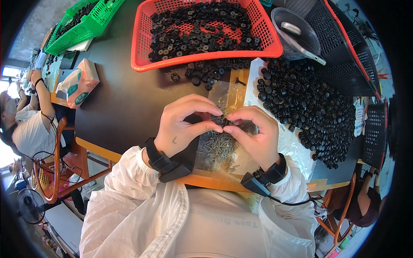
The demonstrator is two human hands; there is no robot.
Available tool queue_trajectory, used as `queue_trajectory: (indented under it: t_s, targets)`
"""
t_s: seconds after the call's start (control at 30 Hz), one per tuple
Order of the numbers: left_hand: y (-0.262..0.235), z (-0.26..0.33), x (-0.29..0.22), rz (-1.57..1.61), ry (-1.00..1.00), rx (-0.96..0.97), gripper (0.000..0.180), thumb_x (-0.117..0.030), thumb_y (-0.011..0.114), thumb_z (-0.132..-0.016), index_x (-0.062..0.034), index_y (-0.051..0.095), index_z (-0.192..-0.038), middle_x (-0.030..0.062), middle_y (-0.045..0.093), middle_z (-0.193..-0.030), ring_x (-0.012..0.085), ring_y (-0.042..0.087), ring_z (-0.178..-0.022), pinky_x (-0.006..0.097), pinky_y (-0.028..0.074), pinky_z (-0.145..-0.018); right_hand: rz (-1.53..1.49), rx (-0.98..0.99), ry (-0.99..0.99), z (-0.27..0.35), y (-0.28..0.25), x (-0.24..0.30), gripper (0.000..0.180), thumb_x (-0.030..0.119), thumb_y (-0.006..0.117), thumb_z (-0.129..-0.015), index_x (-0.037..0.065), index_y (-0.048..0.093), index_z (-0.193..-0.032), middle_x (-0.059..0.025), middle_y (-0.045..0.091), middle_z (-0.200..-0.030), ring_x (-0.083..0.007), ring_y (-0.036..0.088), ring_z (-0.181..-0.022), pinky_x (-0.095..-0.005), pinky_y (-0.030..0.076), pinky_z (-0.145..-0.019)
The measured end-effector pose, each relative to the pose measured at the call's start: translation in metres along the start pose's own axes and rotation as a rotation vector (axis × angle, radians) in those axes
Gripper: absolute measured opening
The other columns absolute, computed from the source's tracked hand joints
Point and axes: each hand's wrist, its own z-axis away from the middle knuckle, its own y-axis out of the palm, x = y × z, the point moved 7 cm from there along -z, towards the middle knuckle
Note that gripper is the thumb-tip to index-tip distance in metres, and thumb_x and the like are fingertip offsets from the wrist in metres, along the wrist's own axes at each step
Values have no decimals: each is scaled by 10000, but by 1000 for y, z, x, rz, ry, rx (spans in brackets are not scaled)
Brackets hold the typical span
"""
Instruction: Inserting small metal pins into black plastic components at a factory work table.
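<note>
Evidently because it is so tiny, the small dark part (226, 122) is pinched between the finger and thumb tips of the left hand (180, 122) and right hand (259, 129), which mostly hide it. Metal screws (220, 147) lie right beneath the hands, likely for a short reach. Black caps (305, 103) crowd the bench (120, 103) beyond the right hand, while loose black discs (206, 71) and the red basket (180, 62) block the space ahead.

Bench (116, 107): dark top, tan edging
Chair (57, 172): brown curved frame, left of the bench
Bright opening (11, 72): farther left of the bench
</note>
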Motion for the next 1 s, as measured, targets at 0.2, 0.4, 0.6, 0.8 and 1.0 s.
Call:
queue_trajectory:
  t_s: [0.2, 0.4, 0.6, 0.8, 1.0]
  targets:
    - [0, -2, -3, -59, 8, 25, 314, -20, 831, -684, -12, 692, -965, 101, 671, -961, 156, 640, -775, 263, 531, -679, 21, 0, -12, -1, 1, 1, 221, 59, 787, -733, 45, 691, -932, -72, 694, -899, -203, 651, -787, -292, 515, -707]
    - [0, -1, -3, -84, -8, 13, 328, -18, 850, -656, 5, 686, -939, 117, 682, -950, 168, 651, -794, 272, 538, -702, 25, -26, -27, 0, 0, 1, 221, 49, 788, -727, 49, 690, -926, -65, 692, -889, -191, 647, -751, -290, 510, -694]
    - [2, -3, -4, -100, 7, 33, 321, -11, 847, -658, 5, 682, -932, 122, 683, -944, 169, 654, -799, 275, 540, -700, 21, -20, -22, 0, 0, 1, 224, 46, 787, -730, 48, 689, -931, -61, 690, -879, -177, 640, -745, -287, 509, -686]
    - [4, -1, -3, -51, 0, 31, 297, -14, 831, -679, -9, 687, -939, 109, 683, -943, 164, 657, -806, 268, 539, -688, 4, -25, 8, 1, 0, -2, 234, 51, 796, -727, 44, 688, -935, -54, 682, -865, -158, 628, -737, -272, 501, -679]
    - [7, 1, -1, -1, 9, 7, 279, -18, 824, -691, -14, 689, -936, 94, 690, -942, 156, 666, -805, 260, 543, -689, -132, -34, -24, 2, -1, -2, 233, 42, 811, -718, 35, 702, -923, -65, 681, -882, -138, 613, -748, -264, 491, -692]
